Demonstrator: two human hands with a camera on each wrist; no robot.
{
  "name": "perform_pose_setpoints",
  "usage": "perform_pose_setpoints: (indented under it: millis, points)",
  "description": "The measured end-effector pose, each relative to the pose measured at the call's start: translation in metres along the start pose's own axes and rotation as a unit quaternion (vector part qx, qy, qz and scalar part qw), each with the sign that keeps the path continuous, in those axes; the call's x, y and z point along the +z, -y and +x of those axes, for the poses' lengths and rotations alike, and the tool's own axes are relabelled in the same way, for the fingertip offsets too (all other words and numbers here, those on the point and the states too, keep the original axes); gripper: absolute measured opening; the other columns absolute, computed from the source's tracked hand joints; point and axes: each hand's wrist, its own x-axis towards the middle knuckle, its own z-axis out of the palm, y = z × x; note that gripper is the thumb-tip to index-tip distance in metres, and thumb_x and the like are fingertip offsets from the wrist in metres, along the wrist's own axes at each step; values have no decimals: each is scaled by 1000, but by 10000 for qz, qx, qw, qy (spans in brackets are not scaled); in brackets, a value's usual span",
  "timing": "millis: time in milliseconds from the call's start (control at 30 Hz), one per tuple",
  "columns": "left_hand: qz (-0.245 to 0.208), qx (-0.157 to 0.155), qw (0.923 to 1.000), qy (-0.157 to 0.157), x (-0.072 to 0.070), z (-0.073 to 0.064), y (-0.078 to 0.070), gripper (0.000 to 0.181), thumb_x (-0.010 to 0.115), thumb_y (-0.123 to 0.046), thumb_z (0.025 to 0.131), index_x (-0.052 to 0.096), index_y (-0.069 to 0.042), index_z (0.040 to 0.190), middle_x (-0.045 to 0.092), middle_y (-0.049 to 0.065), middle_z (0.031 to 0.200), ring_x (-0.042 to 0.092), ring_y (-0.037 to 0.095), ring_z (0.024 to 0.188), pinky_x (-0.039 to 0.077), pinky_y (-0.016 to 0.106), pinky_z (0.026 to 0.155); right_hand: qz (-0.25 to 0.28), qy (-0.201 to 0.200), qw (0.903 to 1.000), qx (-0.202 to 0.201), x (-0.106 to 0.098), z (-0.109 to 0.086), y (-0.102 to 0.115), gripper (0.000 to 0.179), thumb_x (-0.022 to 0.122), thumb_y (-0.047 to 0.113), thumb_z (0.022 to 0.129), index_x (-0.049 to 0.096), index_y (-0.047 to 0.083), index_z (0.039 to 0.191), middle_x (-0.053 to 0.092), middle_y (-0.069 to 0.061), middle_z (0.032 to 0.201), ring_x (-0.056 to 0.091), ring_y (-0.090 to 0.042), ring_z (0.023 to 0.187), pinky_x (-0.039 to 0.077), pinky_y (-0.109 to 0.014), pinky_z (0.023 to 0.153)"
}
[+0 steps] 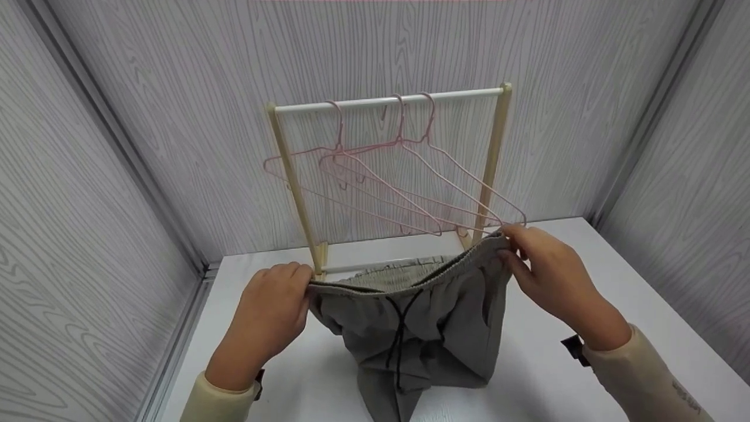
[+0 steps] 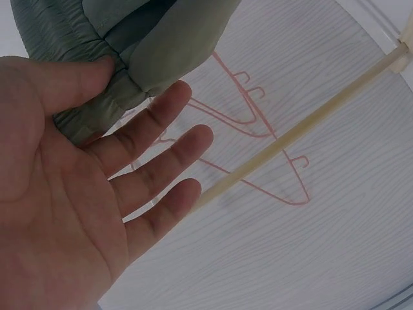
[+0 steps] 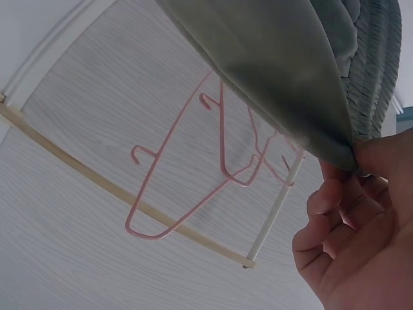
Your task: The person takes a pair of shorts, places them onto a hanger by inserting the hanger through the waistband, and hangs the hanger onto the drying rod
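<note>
A pair of grey-green drawstring shorts [image 1: 422, 334] hangs by its elastic waistband between both hands, above the white table. My left hand [image 1: 270, 302] pinches the waistband's left end between thumb and index finger; in the left wrist view the other fingers [image 2: 171, 158] are spread apart. At the waistband's raised right end, my right hand [image 1: 548, 275] pinches the cloth, with the remaining fingers curled in the right wrist view. Black drawstrings [image 1: 399, 334] dangle at the front. The waist opening gapes slightly, and the lower legs fold together near the tabletop.
Behind the shorts stands a small rack with wooden posts [image 1: 299, 205] and a white rail [image 1: 369, 102]. Three pink hangers [image 1: 387, 190] hang from it, the right ones reaching close to my right hand. Wood-grain panels [image 1: 176, 70] enclose the white table [image 1: 592, 258] at back and sides.
</note>
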Motion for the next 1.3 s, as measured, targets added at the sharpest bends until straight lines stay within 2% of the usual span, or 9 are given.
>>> perform_pose_setpoints:
  millis: [233,367,633,833,1000,1100,1200,1300]
  points:
    - [-30,-6,9999,118,5,-7,2,20,70,-11,103,55,-12,89,54,-2,78,51,15,70,43,35,64,2,252,9996,95,7,-7,-3,36,82,0,94,69,11,125,64,1,87,58,-13,77,49,-34,64]
    - [-20,-27,9998,219,13,-11,5,17,72,-13,104,59,-12,93,60,-1,82,56,15,72,45,35,64,46,383,9991,178,14,-14,-6,32,84,3,94,68,12,121,62,3,86,57,-13,76,47,-34,63]
    - [-77,-109,9974,703,28,-19,9,20,76,-22,103,61,-14,93,63,-2,83,57,15,73,48,37,67,108,832,9961,279,29,-28,-17,28,83,6,95,68,15,117,60,7,84,51,-7,72,45,-30,63]
    - [-176,-130,9962,842,37,-22,11,20,80,-24,100,63,-14,95,64,-2,85,62,17,77,51,40,70,276,1181,9913,517,35,-35,-24,24,81,8,97,69,16,117,61,8,83,49,-6,70,43,-30,63]
    - [-283,-162,9961,824,42,-27,13,17,81,-20,99,65,-15,95,67,-3,86,66,20,80,53,41,71,403,1345,9883,597,38,-39,-26,23,81,8,98,70,16,117,62,10,84,50,-5,71,44,-30,63]
    - [-400,-224,9957,802,43,-25,13,16,81,-20,99,66,-17,96,68,-5,87,65,16,79,53,39,71,493,1348,9875,653,37,-39,-26,23,80,7,98,70,15,117,64,10,85,51,-5,72,45,-30,64]
    - [-539,-317,9956,696,39,-21,13,15,80,-18,99,66,-18,95,68,-7,85,61,13,75,51,37,70,611,1248,9877,716,33,-36,-25,25,79,4,98,70,15,118,66,10,87,53,-5,72,46,-30,63]
    - [-683,-425,9957,461,31,-15,13,16,81,-12,98,66,-17,95,71,-6,86,61,11,75,52,38,71,712,1043,9892,746,26,-29,-24,26,78,1,98,70,14,119,69,8,89,56,-7,75,46,-30,64]
